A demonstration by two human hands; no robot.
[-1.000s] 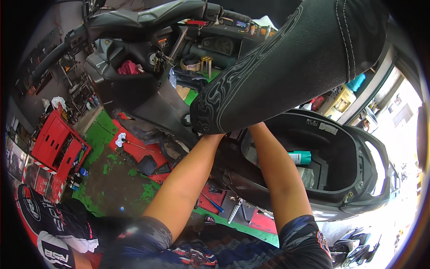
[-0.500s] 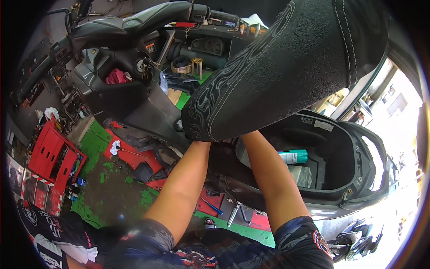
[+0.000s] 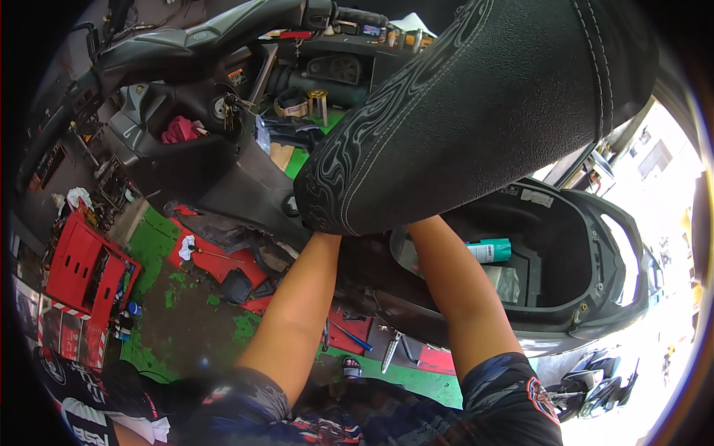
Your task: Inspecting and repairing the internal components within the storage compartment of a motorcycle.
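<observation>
A black scooter seat [image 3: 446,141] with a swirl pattern and pale stitching stands tilted up over the scooter [image 3: 223,186]. Both my forearms reach up to its lower front end. My left forearm [image 3: 297,305] ends at the seat's front corner, and my right forearm [image 3: 461,286] goes under its lower edge. Hands and fingers are hidden behind the seat, so their grip does not show. To the right, the storage compartment [image 3: 558,279] lies uncovered. Inside it are a teal-and-white can or bottle [image 3: 491,250] and a clear plastic bag [image 3: 507,285].
Keys [image 3: 236,104] hang at the ignition, near a dark pink cloth [image 3: 182,130] in the front pocket. A red tool cabinet [image 3: 82,260] stands at left. Tools lie on the red-and-green floor, including a blue-handled one [image 3: 357,340]. Another person's sleeve [image 3: 82,386] is at lower left.
The view has shifted slightly, with the handlebar now further left and the seat's upper end further right. My forearms still reach to the seat's lower front.
</observation>
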